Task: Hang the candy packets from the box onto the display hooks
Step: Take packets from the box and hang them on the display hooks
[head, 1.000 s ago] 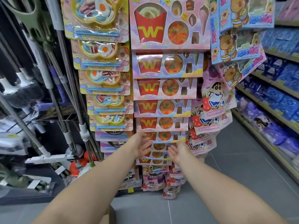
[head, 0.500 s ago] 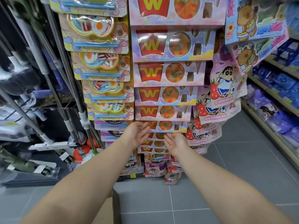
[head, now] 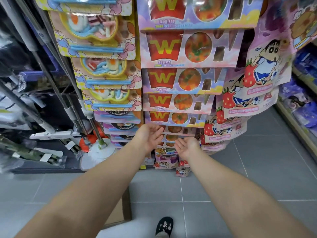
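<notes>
- Floor tiles [head: 240, 177], grey, are seen below and to the right of the column of W-marked candy packets [head: 180, 79], which hangs in overlapping rows at the middle of the display.
- Egg-tray candy packets [head: 106, 71] are hung in a matching column just left of the W column.
- Strawberry cartoon pouches [head: 253, 79] are hung just right of it, and shelves of blue packs [head: 305, 71] are set further right.
- Mops [head: 53, 133] are leaned well left of the W column.
- A corner of a brown cardboard box [head: 118, 213] is seen on the floor below the column, mostly hidden by the left forearm.
- The left hand [head: 149, 136] is held palm-up, released and empty, at the column's lowest rows; contact cannot be told.
- The right hand [head: 187, 148] is likewise turned up, relaxed and empty, just below and right of it.
- Small pouches [head: 164, 158] are hung under the column.
- A dark shoe [head: 164, 225] is planted far beneath.
</notes>
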